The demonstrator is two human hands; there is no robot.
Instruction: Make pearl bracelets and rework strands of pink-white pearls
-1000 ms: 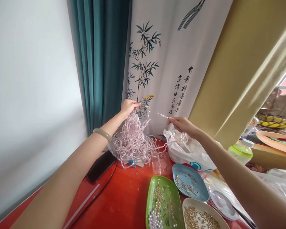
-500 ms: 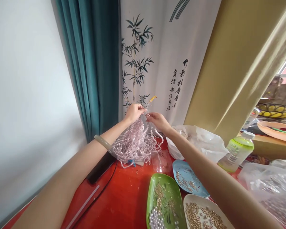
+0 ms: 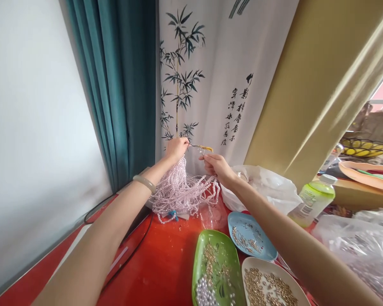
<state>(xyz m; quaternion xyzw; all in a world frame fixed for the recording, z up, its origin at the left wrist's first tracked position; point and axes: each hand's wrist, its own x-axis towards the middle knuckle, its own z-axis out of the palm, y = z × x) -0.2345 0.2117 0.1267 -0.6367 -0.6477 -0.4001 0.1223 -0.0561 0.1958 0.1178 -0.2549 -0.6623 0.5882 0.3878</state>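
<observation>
My left hand [image 3: 178,148] is closed at the top of a bunch of pale pink bead strands [image 3: 175,187], which hang and spread onto the red table. From its fingertips a thin tool with a yellow end [image 3: 206,148] points right. My right hand [image 3: 217,165] is closed just below that yellow end, fingers pinched near a fine clear thread; what exactly lies between them is too small to make out. The lower bead strands reach the table just left of my right hand.
On the red table [image 3: 156,263] are a green tray [image 3: 199,259] with beads, a blue tray [image 3: 239,219] and a cream tray [image 3: 270,268] with gold pieces. Plastic bags [image 3: 264,187] and a green-labelled bottle [image 3: 317,197] stand right. Curtains [image 3: 115,85] hang behind.
The yellow-ended tool has tipped from slanting upward to nearly level. My right hand has moved slightly right and down, farther from my left hand. The view has shifted a little.
</observation>
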